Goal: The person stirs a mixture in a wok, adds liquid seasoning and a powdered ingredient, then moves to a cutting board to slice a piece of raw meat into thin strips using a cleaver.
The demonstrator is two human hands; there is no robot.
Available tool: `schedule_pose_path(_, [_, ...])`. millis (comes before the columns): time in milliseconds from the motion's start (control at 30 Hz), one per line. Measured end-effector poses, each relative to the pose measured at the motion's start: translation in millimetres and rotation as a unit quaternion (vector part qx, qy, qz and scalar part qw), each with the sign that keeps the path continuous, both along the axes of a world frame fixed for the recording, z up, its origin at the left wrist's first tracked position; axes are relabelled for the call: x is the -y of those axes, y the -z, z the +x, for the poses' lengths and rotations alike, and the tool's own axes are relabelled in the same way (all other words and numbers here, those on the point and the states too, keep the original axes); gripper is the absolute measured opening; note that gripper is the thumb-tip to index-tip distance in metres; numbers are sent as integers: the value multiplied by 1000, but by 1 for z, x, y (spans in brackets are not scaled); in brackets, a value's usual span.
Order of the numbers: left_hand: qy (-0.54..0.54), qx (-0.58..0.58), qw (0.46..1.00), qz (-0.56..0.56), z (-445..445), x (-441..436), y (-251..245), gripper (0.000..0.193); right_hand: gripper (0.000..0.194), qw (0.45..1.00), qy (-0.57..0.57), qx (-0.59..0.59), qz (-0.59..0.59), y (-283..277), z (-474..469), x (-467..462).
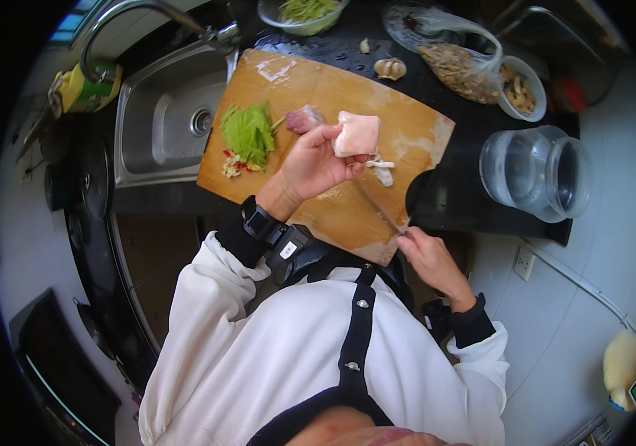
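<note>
My left hand (pixel 318 161) grips a pale slab of pork skin and fat (pixel 358 135) above the wooden cutting board (pixel 329 217). In my right hand (pixel 429 257) is the handle of a knife (pixel 382 211), whose thin blade points away from me over the board's near right part. A reddish chunk of raw meat (pixel 304 119) lies just beyond my left hand. White trimmings (pixel 383 171) rest on the board right of that hand. Sliced green vegetable (pixel 248 135) is heaped on the board's left side, with chopped garlic and red chili (pixel 235 164) at its near edge.
A steel sink (pixel 156 122) with a faucet (pixel 95 42) adjoins the board's left. Behind the board sit a garlic bulb (pixel 390 69) and a bowl of sliced greens (pixel 304 19). At right are a bag of dried food (pixel 457 72), a white bowl (pixel 541 106) and a clear jar (pixel 518 173).
</note>
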State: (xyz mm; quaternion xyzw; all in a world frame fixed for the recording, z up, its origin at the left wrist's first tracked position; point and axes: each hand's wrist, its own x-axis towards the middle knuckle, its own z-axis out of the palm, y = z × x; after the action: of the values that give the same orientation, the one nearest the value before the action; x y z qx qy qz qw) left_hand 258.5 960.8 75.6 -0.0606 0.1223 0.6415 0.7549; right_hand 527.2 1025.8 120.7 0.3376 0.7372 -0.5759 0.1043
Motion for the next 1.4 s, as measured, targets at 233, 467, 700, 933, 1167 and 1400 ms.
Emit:
schedule_pose_path(233, [-52, -148, 988, -16, 0, 53, -4, 43, 31, 986, 132, 81, -61, -1, -11, -4])
schedule_pose_path(467, [-122, -315, 932, -134, 19, 71, 5, 40, 25, 981, 159, 58, -90, 2, -20, 19])
schedule_pose_path(700, [-111, -915, 384, 59, 40, 81, 31, 38, 31, 973, 198, 62, -100, -2, -17, 32])
schedule_pose_path(933, [-148, -890, 430, 34, 55, 100, 29, 37, 30, 990, 137, 28, 15, -13, -16, 39])
schedule_pose_path(1167, [-115, -901, 414, 50, 55, 76, 46, 35, 28, 996, 25, 11, 87, -19, -21, 52])
schedule_pose_path(1400, [-130, -890, 437, 27, 57, 81, 49, 38, 27, 993, 22, 30, 110, -24, -18, 60])
